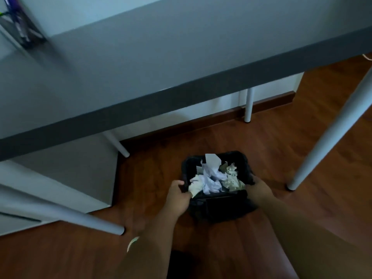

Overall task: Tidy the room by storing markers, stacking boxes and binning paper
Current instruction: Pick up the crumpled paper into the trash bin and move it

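Head view: left hand [178,195] and right hand [259,191] grip opposite rims of the black wastebasket [219,206] between them; heaped crumpled paper [211,178] could spill if tilted.

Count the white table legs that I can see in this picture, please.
4: one far right, one at the back wall, one slanted under the desk, one lower left. Others may be hidden.

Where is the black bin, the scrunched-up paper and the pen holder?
Black plastic bin [218,206]: head view, front wall.
Crumpled white paper [211,178]: head view, middle of the heap.
Dark mesh pen holder [30,35]: head view, blurred side wall.
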### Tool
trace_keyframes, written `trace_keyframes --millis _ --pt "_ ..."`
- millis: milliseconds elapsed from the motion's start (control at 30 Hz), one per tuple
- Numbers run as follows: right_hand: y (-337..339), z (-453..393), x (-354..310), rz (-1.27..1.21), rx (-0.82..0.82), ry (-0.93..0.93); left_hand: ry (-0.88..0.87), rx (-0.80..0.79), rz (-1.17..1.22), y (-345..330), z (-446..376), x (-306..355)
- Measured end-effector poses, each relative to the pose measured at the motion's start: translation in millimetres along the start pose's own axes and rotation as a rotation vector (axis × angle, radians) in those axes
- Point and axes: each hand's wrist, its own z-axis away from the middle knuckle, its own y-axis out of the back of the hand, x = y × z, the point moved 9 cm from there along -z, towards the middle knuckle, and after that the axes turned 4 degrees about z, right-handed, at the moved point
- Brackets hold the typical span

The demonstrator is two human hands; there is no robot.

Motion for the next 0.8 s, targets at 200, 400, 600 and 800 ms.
trace_keyframes --millis 200,400,600,800 --pt "-9.1 10.2 3.2 -0.141 0.005 -0.127 0.212 -0.118 0.415 -7.2 -1.7 -26.3" --pt "-20.6 36.3 3.2 -0.147 -0.001 -0.151 0.253 -0.122 0.415 13.0 38.4 -48.0" --pt "-29.9 86.4 -22.9 -0.136 -0.099 -0.12 0.134 0.03 0.157 63.8 106.4 -42.2" --pt "-40.8 153.8 -94.4 -0.068 -0.127 0.076 0.219 0.248 0.051 135.6 185.5 -51.7"
